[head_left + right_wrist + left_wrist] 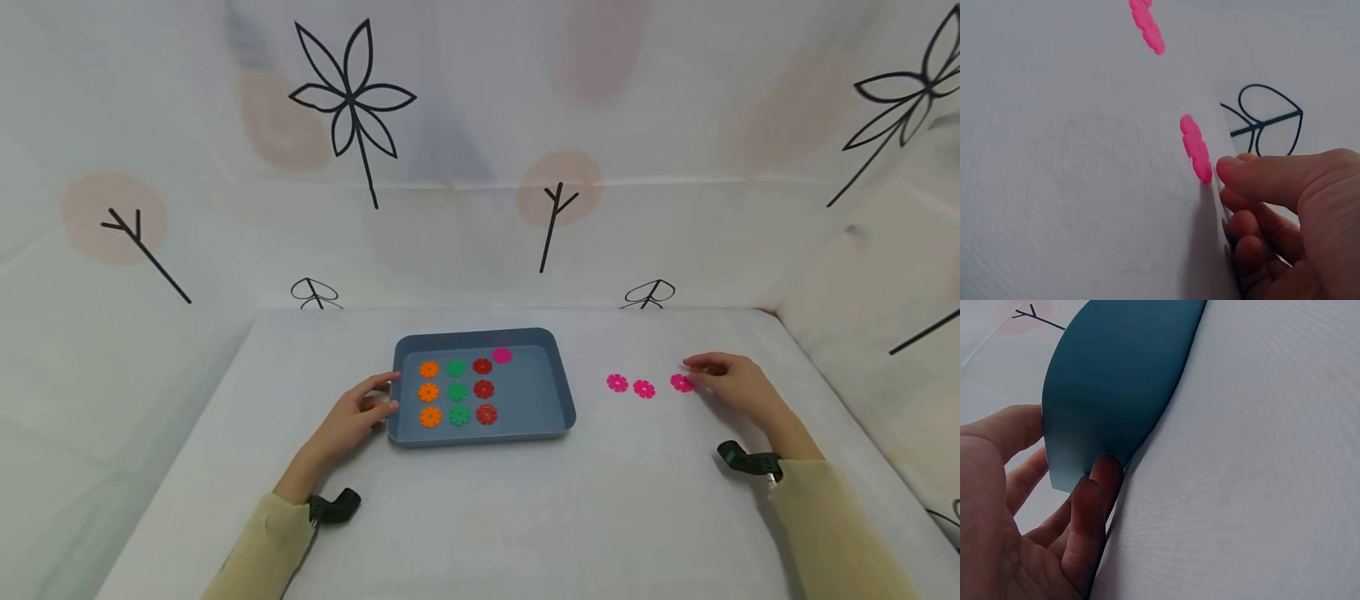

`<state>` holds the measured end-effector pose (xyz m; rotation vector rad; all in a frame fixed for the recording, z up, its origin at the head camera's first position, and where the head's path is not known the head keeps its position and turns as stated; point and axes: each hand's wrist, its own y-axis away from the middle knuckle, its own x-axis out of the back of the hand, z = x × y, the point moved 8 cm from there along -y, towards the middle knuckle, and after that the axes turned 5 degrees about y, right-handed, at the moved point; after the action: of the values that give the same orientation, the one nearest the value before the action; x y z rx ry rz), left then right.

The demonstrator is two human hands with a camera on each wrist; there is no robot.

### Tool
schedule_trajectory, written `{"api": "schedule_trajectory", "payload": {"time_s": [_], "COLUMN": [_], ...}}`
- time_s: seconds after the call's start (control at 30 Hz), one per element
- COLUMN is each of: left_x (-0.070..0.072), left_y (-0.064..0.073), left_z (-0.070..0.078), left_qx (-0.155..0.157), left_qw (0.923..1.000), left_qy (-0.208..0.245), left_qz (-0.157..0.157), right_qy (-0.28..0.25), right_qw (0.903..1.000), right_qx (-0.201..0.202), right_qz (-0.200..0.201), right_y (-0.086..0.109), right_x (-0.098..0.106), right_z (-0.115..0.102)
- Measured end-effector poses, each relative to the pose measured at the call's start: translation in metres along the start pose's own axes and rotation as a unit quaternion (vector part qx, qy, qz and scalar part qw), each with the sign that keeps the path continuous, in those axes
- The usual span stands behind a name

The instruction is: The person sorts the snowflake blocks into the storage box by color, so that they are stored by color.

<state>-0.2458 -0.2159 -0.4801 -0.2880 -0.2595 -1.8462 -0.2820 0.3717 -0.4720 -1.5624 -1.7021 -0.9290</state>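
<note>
My left hand [358, 417] holds the left side of a blue-grey tray [480, 437], its fingers [1088, 515] against the outer wall and rim in the left wrist view. In the tray lie columns of notched plastic discs: orange discs [428, 392], green discs [457, 392] and red discs [483, 389]. A pink disc [502, 356] lies by the far rim, right of the top red one. On the table, my right hand [731, 383] is beside the rightmost pink disc [681, 382]; its fingertips [1230, 170] sit right at the disc's edge, with no clear grip visible.
Two more pink discs, a left one [617, 382] and a middle one [644, 389], lie between the tray and my right hand. White cloth covers the table [525, 525]. A patterned cloth wall [465, 242] rises behind and at both sides.
</note>
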Motion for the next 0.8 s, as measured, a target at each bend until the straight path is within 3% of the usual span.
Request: {"api": "schedule_trajectory", "payload": {"time_s": [0.33, 0.8], "left_x": [-0.002, -0.001], "left_y": [-0.001, -0.001], "left_z": [0.0, 0.0], "left_qx": [0.005, 0.0], "left_qw": [1.0, 0.9999], "left_qy": [0.007, 0.012], "left_qz": [-0.001, -0.001], "right_qy": [-0.107, -0.111], "right_qw": [0.9929, 0.9927], "right_qx": [-0.013, -0.008], "right_qz": [-0.049, -0.045], "right_y": [0.003, 0.006], "right_x": [-0.002, -0.003], "right_z": [0.021, 0.016]}}
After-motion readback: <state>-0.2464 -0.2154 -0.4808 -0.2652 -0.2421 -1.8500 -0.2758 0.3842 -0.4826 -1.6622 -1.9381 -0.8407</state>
